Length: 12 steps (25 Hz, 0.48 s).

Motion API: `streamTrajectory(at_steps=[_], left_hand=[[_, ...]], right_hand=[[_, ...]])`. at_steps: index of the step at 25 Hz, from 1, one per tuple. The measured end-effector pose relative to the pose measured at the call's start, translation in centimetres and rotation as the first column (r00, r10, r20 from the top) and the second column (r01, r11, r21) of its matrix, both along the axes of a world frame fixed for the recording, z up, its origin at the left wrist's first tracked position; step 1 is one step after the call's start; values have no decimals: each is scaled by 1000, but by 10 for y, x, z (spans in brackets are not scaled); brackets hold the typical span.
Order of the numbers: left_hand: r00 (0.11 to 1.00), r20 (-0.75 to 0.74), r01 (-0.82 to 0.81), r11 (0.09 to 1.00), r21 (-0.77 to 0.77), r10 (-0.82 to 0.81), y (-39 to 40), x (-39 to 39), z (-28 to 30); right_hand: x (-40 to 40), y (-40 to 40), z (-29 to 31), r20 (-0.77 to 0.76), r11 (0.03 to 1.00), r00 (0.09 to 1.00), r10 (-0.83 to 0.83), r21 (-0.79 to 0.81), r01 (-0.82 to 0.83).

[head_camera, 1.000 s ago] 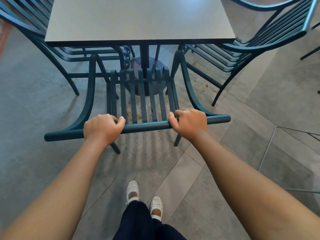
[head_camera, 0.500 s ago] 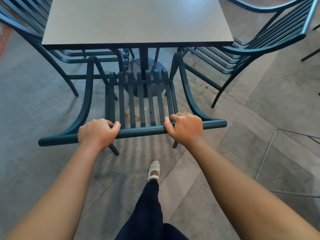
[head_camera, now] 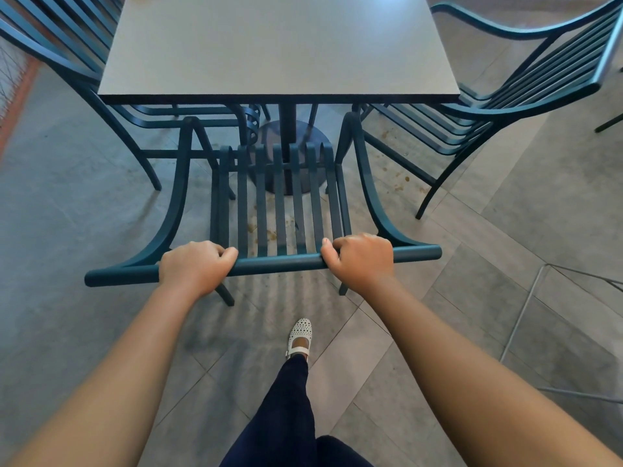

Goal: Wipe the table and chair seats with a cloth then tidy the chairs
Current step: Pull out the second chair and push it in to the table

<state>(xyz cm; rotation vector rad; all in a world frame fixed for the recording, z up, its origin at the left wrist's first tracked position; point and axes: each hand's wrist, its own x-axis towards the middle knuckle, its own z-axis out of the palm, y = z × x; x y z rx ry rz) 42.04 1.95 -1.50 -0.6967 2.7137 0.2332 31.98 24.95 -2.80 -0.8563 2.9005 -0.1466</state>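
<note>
A dark teal slatted metal chair [head_camera: 279,210] stands in front of me, its seat facing the grey square table [head_camera: 276,45]. The seat's front edge lies just short of the table's near edge. My left hand [head_camera: 194,267] grips the chair's top back rail left of centre. My right hand [head_camera: 362,259] grips the same rail right of centre. No cloth is in view.
A second teal chair [head_camera: 488,106] stands at the table's right side, a third [head_camera: 67,59] at its left. The table's black pedestal base [head_camera: 290,153] sits under it. Crumbs and stains mark the grey floor tiles. My foot [head_camera: 299,335] is behind the chair. A thin wire frame [head_camera: 526,318] stands at right.
One foot has stepped forward, and my view has drawn closer to the table. Both hands keep their hold on the chair's back rail.
</note>
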Motion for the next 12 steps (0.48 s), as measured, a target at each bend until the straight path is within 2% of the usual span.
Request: streamTrajectory(at_steps=[4,12], left_hand=[[995,98,14,1000,15,-15,2,14,-3],[995,78,66,998,4,-66,0,16,-2]], right_hand=[[19,8,2,28,1000,1000,-4,7,4],[20,9,4,23,1000,1000,2,4,-3]])
